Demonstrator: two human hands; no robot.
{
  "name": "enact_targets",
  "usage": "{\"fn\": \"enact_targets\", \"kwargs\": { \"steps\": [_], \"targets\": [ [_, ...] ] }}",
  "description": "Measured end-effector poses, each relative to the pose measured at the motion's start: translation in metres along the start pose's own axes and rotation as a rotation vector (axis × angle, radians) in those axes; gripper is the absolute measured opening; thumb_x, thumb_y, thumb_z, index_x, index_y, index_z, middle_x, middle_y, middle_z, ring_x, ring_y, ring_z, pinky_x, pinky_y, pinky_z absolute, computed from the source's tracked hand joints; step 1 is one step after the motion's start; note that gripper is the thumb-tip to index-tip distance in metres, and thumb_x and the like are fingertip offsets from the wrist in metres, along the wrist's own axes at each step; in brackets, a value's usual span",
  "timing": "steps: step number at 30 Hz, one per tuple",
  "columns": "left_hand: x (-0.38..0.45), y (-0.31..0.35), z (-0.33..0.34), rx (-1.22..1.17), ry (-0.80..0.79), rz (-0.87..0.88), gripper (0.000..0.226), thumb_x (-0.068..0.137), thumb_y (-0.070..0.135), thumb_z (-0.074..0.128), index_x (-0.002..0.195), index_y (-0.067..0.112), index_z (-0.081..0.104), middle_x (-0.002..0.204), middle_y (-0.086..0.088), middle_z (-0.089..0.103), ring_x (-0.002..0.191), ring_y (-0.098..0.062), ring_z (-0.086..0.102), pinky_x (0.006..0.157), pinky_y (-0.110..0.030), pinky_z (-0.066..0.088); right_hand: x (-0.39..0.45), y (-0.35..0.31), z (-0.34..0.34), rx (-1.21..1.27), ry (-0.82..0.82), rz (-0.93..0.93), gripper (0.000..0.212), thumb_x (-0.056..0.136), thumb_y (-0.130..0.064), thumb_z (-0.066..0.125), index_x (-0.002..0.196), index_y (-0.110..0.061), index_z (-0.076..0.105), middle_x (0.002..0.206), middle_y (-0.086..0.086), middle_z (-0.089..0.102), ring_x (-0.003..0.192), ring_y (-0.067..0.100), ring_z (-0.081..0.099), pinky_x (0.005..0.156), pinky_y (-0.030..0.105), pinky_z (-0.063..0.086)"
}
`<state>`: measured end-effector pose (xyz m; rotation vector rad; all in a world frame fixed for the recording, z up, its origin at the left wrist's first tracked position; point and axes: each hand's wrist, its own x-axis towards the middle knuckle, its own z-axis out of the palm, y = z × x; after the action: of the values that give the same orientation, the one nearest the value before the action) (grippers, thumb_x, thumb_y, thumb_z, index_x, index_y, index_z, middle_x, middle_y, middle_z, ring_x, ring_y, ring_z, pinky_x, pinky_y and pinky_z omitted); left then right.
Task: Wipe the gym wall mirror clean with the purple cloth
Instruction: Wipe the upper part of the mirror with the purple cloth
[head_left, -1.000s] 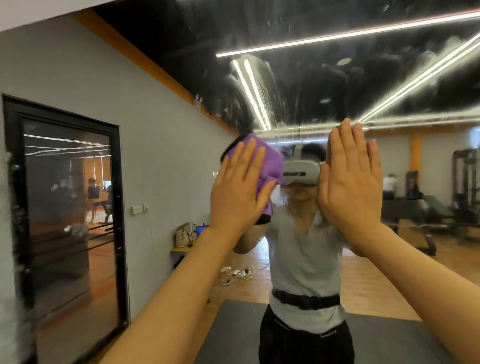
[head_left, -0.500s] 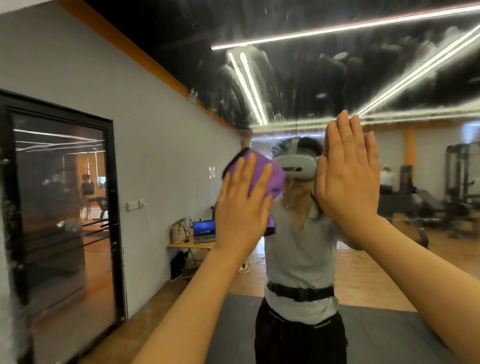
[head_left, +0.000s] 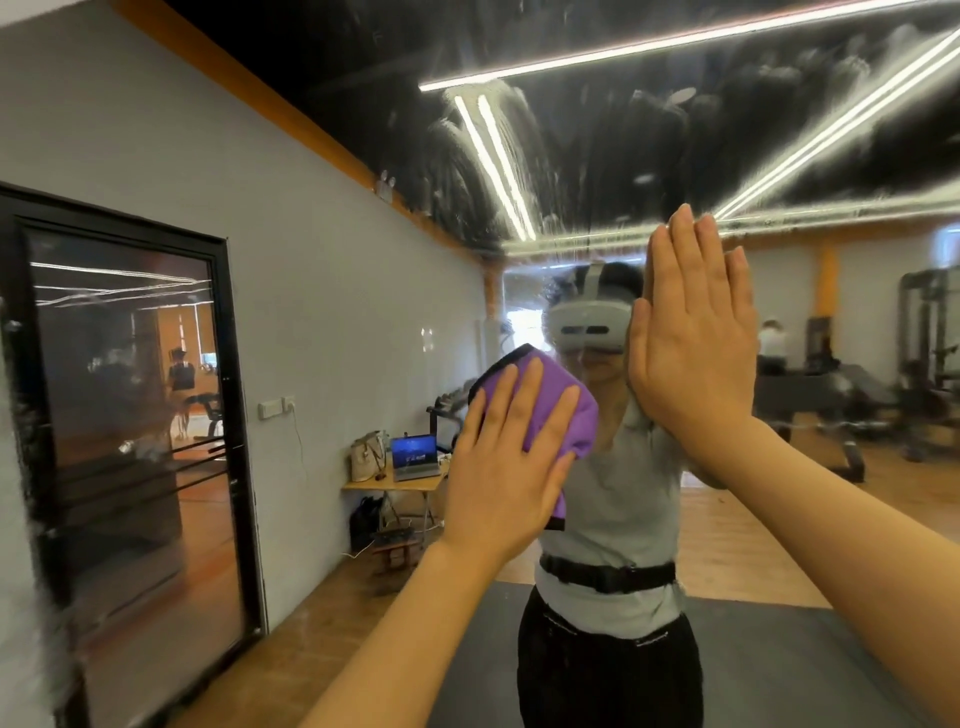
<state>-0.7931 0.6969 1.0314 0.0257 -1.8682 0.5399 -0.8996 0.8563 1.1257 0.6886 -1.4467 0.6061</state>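
Our left hand (head_left: 501, 467) presses the purple cloth (head_left: 550, 410) flat against the mirror (head_left: 623, 156), fingers straight; our right hand (head_left: 693, 332) rests open beside it.

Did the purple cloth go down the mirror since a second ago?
Yes. The left hand pressing the purple cloth slid lower: earlier level with the reflected grey headset, now below it.
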Motion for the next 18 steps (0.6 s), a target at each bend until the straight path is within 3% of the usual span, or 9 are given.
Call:
{"fn": "enact_targets", "kwargs": {
  "steps": [3,6,10,14,18],
  "targets": [
    [0.028,-0.003,-0.004,0.012,-0.002,-0.068,0.056,0.104,0.047,0.023,0.157,0.03,0.015,0.163,-0.018,0.015,0.15,-0.036,0.014,0.121,-0.05,0.015,-0.001,-0.001,0.001,0.005,0.006,0.002,0.057,0.104,-0.019,0.04,0.156,0.0,0.023,0.164,0.018,0.017,0.153,0.032,0.012,0.125,0.042,0.003],
    [0.094,-0.009,-0.016,-0.046,0.041,-0.204,0.06,0.102,0.051,0.021,0.158,0.03,0.018,0.165,-0.017,0.013,0.152,-0.035,0.009,0.121,-0.046,0.007,0.0,-0.001,0.002,0.001,0.014,0.002,0.058,0.103,-0.02,0.038,0.156,0.0,0.024,0.164,0.019,0.019,0.153,0.033,0.014,0.125,0.043,0.004],
    [0.145,-0.021,-0.029,-0.063,0.072,-0.235,0.061,0.101,0.048,0.018,0.157,0.025,0.028,0.164,-0.015,0.018,0.151,-0.037,0.013,0.121,-0.044,0.007,0.0,0.0,0.003,-0.009,0.016,0.002,0.057,0.103,-0.02,0.037,0.155,0.001,0.026,0.164,0.019,0.02,0.153,0.033,0.014,0.125,0.045,0.007],
    [0.121,-0.012,-0.017,-0.063,0.082,-0.188,0.058,0.102,0.047,0.024,0.157,0.026,0.026,0.164,-0.017,0.018,0.151,-0.036,0.013,0.121,-0.045,0.007,0.0,0.0,0.003,0.003,0.025,-0.004,0.058,0.102,-0.018,0.04,0.155,0.002,0.026,0.163,0.02,0.02,0.152,0.034,0.015,0.124,0.046,0.008],
    [0.039,0.006,0.0,-0.052,0.022,-0.094,0.055,0.105,0.046,0.025,0.157,0.029,0.02,0.164,-0.016,0.015,0.151,-0.035,0.011,0.122,-0.048,0.01,0.0,0.0,0.003,0.015,0.02,-0.005,0.058,0.102,-0.018,0.041,0.154,0.002,0.027,0.163,0.02,0.021,0.152,0.034,0.016,0.124,0.047,0.009]
  ]
}}
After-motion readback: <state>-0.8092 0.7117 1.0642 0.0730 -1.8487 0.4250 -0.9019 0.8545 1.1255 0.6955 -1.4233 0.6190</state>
